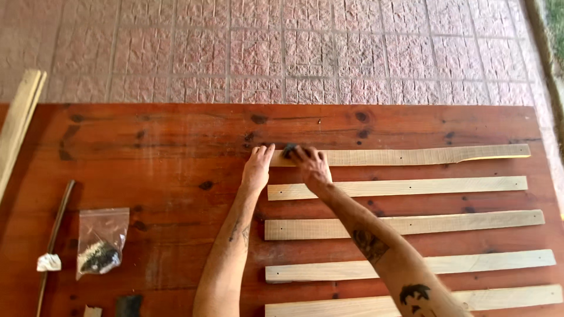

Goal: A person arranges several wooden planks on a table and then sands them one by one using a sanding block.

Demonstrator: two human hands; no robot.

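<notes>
Several pale wooden slats lie side by side on a reddish-brown wooden board [147, 135]. My left hand [257, 168] lies flat, fingers together, against the left end of the farthest slat [423, 155]. My right hand [311, 167] presses a small dark object [288, 151] onto that slat's left end; what the object is cannot be told. My right forearm crosses over the second slat [411, 186] and the third slat [446, 223].
A clear plastic bag [102, 240] with dark small parts lies at the left, beside a thin rod [56, 229] and a white scrap [49, 262]. A pale plank [19, 123] leans off the board's left edge. Pinkish paving [294, 47] lies beyond. Dark pieces [128, 305] sit at the bottom.
</notes>
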